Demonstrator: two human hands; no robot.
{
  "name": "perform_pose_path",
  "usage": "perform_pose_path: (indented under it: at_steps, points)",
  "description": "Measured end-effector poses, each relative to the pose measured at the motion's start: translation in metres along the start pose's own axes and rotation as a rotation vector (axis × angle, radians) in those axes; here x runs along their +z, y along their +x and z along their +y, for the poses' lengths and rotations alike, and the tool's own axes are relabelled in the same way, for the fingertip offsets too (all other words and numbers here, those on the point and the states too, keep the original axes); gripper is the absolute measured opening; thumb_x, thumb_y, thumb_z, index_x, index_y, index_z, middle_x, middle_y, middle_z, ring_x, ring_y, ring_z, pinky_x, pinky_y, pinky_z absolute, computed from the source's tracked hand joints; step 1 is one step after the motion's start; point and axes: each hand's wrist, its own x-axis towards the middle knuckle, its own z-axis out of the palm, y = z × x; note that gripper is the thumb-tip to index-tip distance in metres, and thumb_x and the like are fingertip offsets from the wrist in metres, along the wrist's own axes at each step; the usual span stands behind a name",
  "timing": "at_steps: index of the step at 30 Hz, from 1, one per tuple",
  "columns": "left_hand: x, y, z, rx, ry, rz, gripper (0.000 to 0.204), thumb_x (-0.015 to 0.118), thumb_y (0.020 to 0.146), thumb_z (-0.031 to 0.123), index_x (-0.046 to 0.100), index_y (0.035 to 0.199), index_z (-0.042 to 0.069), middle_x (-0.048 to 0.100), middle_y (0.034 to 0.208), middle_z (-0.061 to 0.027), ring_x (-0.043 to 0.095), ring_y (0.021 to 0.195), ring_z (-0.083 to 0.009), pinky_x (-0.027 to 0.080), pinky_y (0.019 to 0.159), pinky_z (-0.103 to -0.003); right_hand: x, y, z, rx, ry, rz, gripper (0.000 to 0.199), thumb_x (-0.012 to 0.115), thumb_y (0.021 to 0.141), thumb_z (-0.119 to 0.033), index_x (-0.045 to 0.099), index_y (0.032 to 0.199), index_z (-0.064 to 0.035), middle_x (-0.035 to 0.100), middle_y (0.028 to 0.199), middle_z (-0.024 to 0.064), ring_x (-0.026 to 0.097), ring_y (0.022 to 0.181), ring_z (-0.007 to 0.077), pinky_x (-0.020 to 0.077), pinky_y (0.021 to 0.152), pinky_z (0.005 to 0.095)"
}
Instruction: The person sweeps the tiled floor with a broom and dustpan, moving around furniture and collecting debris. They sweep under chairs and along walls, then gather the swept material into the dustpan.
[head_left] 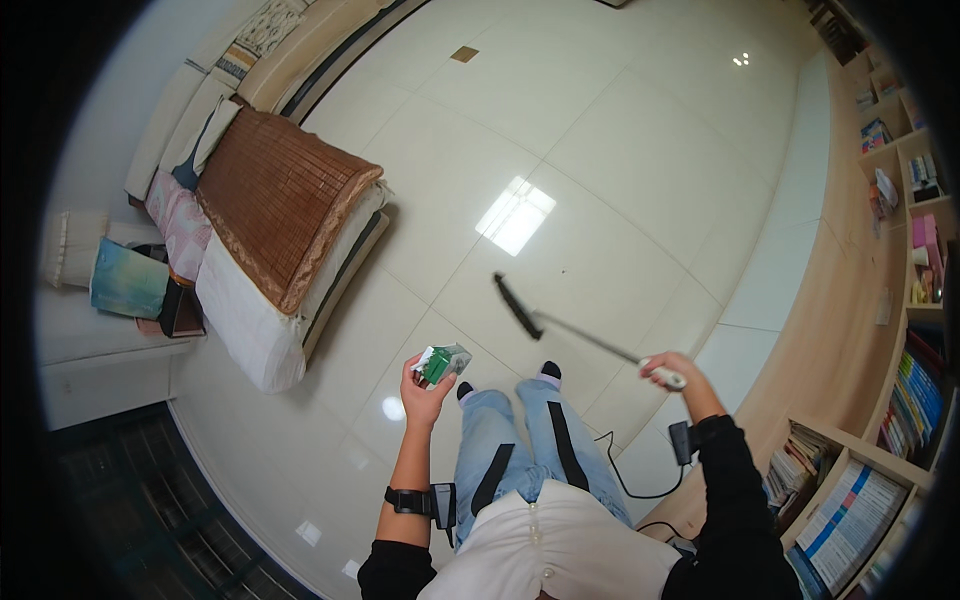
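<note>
My left hand (422, 398) is closed around a small green, white and grey box (446, 364) and holds it up in front of my left leg. White material shows at its left end, and I cannot make out what it is. In my right hand (674, 371) is the pale grip of a long-handled brush (518, 308). Its thin grey shaft slants left to a narrow black head just beyond my feet. Whether that head touches the floor I cannot tell.
Glossy pale tiles (600, 200) cover the floor. A sofa with a brown woven mat (285, 190) stands on the left, a blue-green bag (130, 280) beside it. Wooden shelves with books (910, 400) line the right. A black cable (640, 494) hangs by my right leg.
</note>
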Motion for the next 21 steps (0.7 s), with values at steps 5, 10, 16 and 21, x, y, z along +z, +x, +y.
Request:
perform_pose_path:
  at_steps: [5,10,16,21]
  points:
    - [0.02,-0.008,0.007,0.051,0.159,-0.056,0.05,0.068,0.056,0.006,0.043,0.099,0.003,0.051,0.09,-0.0079,0.052,0.082,-0.0154,0.043,0.073,-0.027,-0.041,-0.01,-0.045,-0.292,0.0,0.28,0.013,0.05,0.063,-0.002,0.048,0.075,0.0035,0.048,0.054,0.01,0.044,0.035,0.0132,0.0333,0.028,0.0226]
    - [0.035,-0.017,0.005,0.074,0.199,-0.096,0.05,0.068,0.055,0.005,0.043,0.099,0.004,0.051,0.09,-0.0079,0.052,0.082,-0.0155,0.043,0.073,-0.027,0.01,0.007,-0.004,-0.479,-0.081,0.376,0.03,0.049,0.059,0.005,0.044,0.089,0.0032,0.044,0.053,0.0084,0.042,0.034,0.0164,0.0349,0.03,0.0297]
    - [0.045,-0.019,-0.004,0.097,0.224,-0.148,0.051,0.068,0.055,0.003,0.042,0.099,0.004,0.05,0.09,-0.0078,0.051,0.081,-0.0158,0.043,0.072,-0.027,0.007,-0.051,0.11,-0.258,-0.005,0.168,0.027,0.051,0.062,0.004,0.047,0.089,0.0007,0.046,0.056,0.0086,0.043,0.037,0.0141,0.035,0.03,0.0272]
    - [0.061,-0.008,0.01,0.142,0.17,-0.202,0.051,0.069,0.054,0.006,0.043,0.098,0.003,0.05,0.089,-0.0084,0.052,0.08,-0.0161,0.044,0.071,-0.027,-0.037,-0.066,0.147,-0.051,-0.104,0.156,0.014,0.052,0.064,-0.001,0.051,0.078,0.0001,0.051,0.062,0.0096,0.044,0.038,0.0136,0.0357,0.031,0.0258]
